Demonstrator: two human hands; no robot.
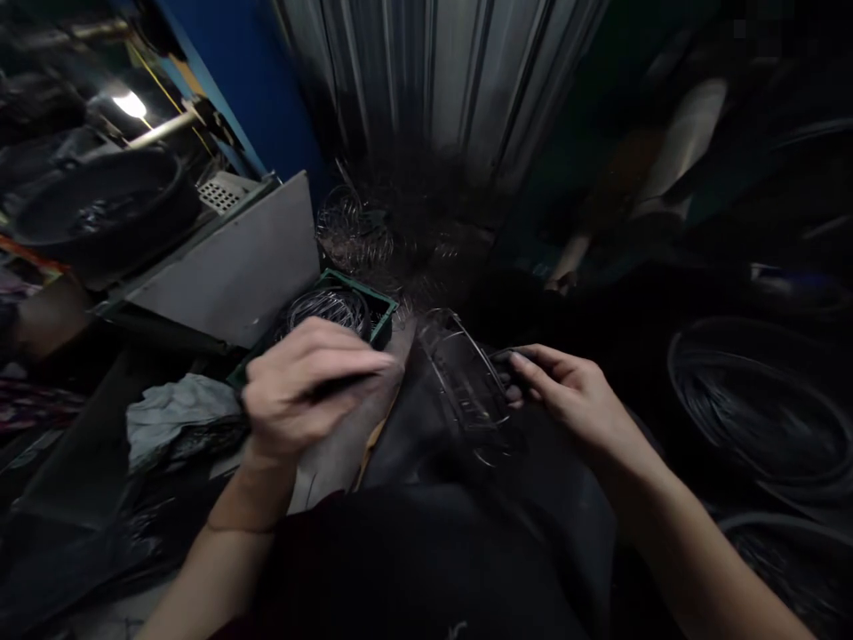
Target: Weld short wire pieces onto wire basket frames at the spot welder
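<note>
My right hand (566, 391) pinches the side of a curved wire frame (481, 357), a cage-like piece of thin shiny wires with crossbars, held over my dark-clothed lap. To its left, my left hand (310, 382) is apart from the frame, thumb and fingers pressed together in a pinch. Whether something small is between those fingertips cannot be made out. Just behind the left hand stands a green crate (383, 307) with a coil of thin metal wire pieces (330, 307) in it. Motion blurs parts of both the left hand and the frame.
A pale panel (233, 267) stands at the left, with a black round tub (99, 204) beyond it. A crumpled light cloth (183, 409) lies near my left forearm. Loose wire rings (360, 231) cover the floor ahead. Dark round tubs (760, 400) stand at the right.
</note>
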